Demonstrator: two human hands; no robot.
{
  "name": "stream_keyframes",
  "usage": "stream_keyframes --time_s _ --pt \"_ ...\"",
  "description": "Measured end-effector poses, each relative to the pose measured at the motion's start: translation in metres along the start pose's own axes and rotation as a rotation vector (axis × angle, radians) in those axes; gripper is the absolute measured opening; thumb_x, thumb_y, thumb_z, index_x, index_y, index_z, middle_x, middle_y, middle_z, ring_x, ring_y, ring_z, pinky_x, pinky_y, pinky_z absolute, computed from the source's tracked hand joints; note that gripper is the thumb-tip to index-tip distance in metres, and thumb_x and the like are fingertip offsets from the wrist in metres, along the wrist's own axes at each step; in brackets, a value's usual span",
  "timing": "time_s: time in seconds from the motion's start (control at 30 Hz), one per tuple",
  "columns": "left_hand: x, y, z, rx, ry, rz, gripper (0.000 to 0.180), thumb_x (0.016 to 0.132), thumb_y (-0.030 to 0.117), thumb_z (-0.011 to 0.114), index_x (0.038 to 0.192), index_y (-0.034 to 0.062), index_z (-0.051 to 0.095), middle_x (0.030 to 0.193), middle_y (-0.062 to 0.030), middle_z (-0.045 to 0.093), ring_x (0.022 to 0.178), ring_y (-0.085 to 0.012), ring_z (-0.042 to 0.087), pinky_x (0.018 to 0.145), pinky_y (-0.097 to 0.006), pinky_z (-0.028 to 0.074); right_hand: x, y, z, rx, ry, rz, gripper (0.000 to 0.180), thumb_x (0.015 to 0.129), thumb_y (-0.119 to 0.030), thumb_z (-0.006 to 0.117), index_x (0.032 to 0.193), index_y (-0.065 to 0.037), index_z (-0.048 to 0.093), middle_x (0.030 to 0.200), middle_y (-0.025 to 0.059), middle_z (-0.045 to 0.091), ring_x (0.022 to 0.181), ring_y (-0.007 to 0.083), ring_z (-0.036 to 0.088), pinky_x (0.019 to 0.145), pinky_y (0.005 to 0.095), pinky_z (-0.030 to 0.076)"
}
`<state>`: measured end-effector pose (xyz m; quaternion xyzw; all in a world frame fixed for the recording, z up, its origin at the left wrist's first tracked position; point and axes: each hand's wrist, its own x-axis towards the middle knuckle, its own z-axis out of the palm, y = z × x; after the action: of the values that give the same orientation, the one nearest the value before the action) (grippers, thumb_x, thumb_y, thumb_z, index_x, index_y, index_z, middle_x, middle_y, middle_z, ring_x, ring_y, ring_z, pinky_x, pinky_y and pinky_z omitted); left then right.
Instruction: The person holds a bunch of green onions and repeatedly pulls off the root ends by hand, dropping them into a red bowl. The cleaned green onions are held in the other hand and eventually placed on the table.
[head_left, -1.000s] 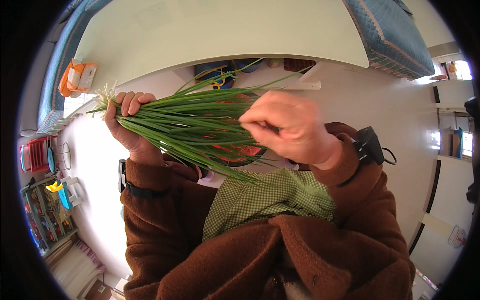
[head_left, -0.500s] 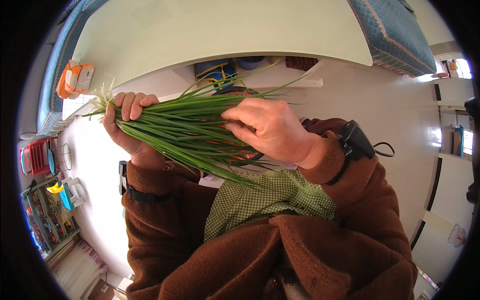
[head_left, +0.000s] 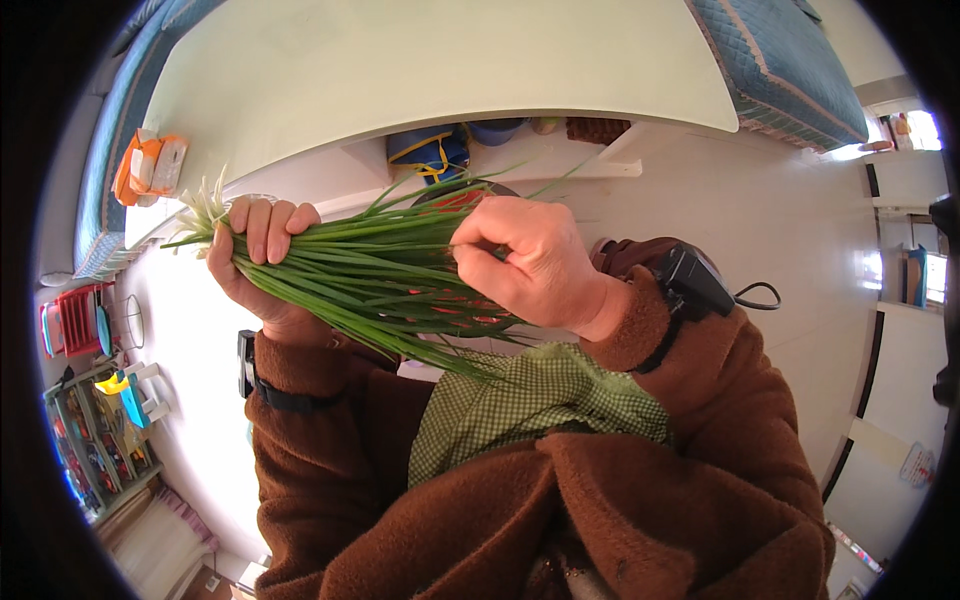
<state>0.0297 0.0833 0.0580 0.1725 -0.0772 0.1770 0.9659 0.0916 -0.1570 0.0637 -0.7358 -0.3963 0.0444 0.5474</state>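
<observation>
I hold a bunch of long green chives (head_left: pixel 370 275) in front of me, its pale root ends at the left. My left hand (head_left: pixel 262 262) grips the bunch near those root ends. My right hand (head_left: pixel 525 262) is closed on several leaves at the middle of the bunch, thumb and fingers pinched. Loose leaf tips fan out to the right and downward. Both arms wear brown fleece sleeves with a dark band at each wrist.
A white table (head_left: pixel 420 70) spans the top. An orange and white object (head_left: pixel 148 168) lies at its left end. Blue bags (head_left: pixel 430 152) sit under the table. A red basket (head_left: pixel 70 320) and a shelf of small items (head_left: pixel 95 440) stand at the left. A green checked cloth (head_left: pixel 520 405) covers my lap.
My right hand has slid left along the bunch, from the leaf tips toward its middle. My left hand keeps its grip near the roots.
</observation>
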Motion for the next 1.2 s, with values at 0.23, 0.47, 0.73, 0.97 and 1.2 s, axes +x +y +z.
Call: stream_keyframes --time_s 0.23,0.47,0.73,0.97,1.2 --pt "-0.001 0.015 -0.001 -0.007 -0.095 0.046 0.021 0.090 0.021 0.051 0.075 0.0150 0.039 0.058 0.0062 0.038 0.053 -0.0068 0.038 0.068 -0.026 0.036 -0.003 -0.003 -0.014 0.449 0.000 0.215 0.007 0.089 0.002 0.051 0.090 -0.001 0.058 0.078 0.0024 0.061 0.064 0.0052 0.055 0.058 0.0190 0.044" --pt "-0.003 0.038 -0.006 0.038 -0.226 0.033 0.018 0.089 0.020 0.053 0.079 0.0143 0.040 0.057 0.0063 0.041 0.052 -0.0065 0.042 0.067 -0.026 0.038 0.013 0.000 -0.053 0.605 0.148 0.232 0.009 0.091 -0.003 0.051 0.093 0.002 0.058 0.078 0.0046 0.063 0.066 0.0061 0.057 0.060 0.0198 0.048" --pt "-0.008 0.040 -0.004 0.075 -0.319 -0.029 0.016 0.088 0.019 0.055 0.080 0.0134 0.042 0.055 0.0050 0.046 0.050 -0.0080 0.047 0.069 -0.028 0.043 0.022 0.022 -0.055 0.382 -0.009 0.406 0.021 0.089 -0.002 0.054 0.105 0.001 0.067 0.082 0.0015 0.064 0.070 0.0051 0.058 0.059 0.0188 0.045" --pt "-0.010 0.038 -0.002 0.080 -0.341 -0.033 0.016 0.088 0.019 0.054 0.079 0.0133 0.043 0.054 0.0045 0.047 0.049 -0.0081 0.049 0.067 -0.028 0.043 0.022 0.037 -0.030 0.416 -0.398 0.496 0.023 0.089 -0.011 0.063 0.108 0.002 0.067 0.094 0.0053 0.069 0.085 0.0095 0.062 0.080 0.0237 0.050" --pt "-0.010 0.037 -0.002 0.084 -0.351 -0.045 0.016 0.088 0.019 0.054 0.079 0.0130 0.043 0.054 0.0042 0.048 0.048 -0.0082 0.049 0.066 -0.027 0.044 0.019 0.032 -0.020 0.530 -0.541 0.516 0.022 0.084 -0.017 0.071 0.097 0.000 0.070 0.085 0.0039 0.070 0.079 0.0096 0.061 0.075 0.0252 0.049"
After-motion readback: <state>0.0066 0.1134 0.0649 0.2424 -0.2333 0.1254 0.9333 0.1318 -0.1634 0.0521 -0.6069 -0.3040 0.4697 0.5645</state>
